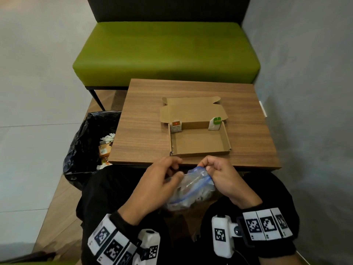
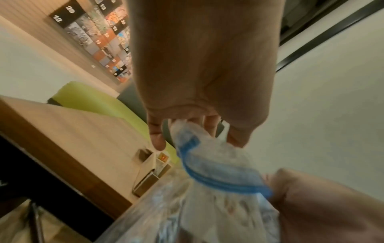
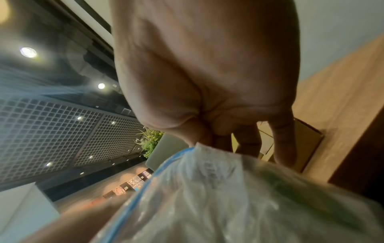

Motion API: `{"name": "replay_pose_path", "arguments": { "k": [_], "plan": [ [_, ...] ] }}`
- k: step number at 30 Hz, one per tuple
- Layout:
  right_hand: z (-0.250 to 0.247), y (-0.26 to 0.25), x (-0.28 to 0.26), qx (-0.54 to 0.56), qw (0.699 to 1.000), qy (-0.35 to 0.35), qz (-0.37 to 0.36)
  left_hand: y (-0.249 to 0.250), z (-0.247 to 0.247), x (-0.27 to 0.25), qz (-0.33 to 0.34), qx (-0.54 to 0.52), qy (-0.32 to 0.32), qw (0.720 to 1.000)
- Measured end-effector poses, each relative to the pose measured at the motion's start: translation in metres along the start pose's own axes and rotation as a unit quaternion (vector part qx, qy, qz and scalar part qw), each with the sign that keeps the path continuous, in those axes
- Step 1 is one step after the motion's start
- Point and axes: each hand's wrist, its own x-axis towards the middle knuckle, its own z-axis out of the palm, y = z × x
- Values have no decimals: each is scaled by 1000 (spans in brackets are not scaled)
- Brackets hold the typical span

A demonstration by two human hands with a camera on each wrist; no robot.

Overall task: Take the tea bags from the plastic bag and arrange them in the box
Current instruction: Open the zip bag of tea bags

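both hands (image 1: 152, 180) (image 1: 227, 178) pinch the bag (image 1: 193, 190) mouth off the table's near edge; a jerk could spill tea bags short of the box (image 1: 198, 142).

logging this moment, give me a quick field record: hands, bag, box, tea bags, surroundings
left hand: grips the bag's left side
right hand: pinches the bag's top edge
bag: clear with blue zip strip, held over the lap, below the table's near edge; contents blurred
box: open cardboard, lid folded back, on the table
tea bags in box: two, upright at the back wall; red tag in the left corner, green tag in the right
bin: black liner, left of the table, holds rubbish
bench: green, behind the table
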Motion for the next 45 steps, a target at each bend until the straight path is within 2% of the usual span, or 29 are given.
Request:
{"name": "replay_pose_path", "arguments": {
  "k": [4,6,8,11,15,19,25,28,30,32,35,37,40,43,45],
  "plan": [
    [5,-7,3,-3,999,-11,-35,12,8,3,65,40,-33,997],
    [6,-8,3,7,999,1,-41,11,11,6,30,-7,-20,999],
    [8,-5,4,6,999,28,-29,8,13,8,-38,-81,-2,996],
    [15,-1,3,-63,995,69,-28,5,15,8,-106,-144,37,983],
    [27,-6,-7,-218,964,114,-95,6,18,2,-111,-99,98,984],
    [41,-7,-16,-271,952,119,-73,7,20,0,-100,-73,126,984],
    [47,-2,-16,-261,948,168,-70,6,19,3,-94,-96,69,989],
    [43,-4,-17,-280,936,189,-96,3,16,5,-108,-116,48,986],
    [39,-6,-19,-312,929,175,-95,2,13,6,-125,-121,43,984],
    [34,-7,-18,-329,930,146,-82,-1,13,6,-115,-67,38,990],
    [31,-6,-14,-311,940,121,-74,-4,12,4,-51,71,47,995],
    [31,-5,-12,-297,946,108,-75,-4,9,2,-4,128,19,992],
    [28,-1,-11,-289,950,72,-98,-4,6,3,57,228,-25,972],
    [25,1,-10,-232,963,24,-132,-2,0,7,67,244,-9,967],
    [25,2,-8,-211,967,30,-139,1,-3,9,64,225,14,972]
  ]
}}
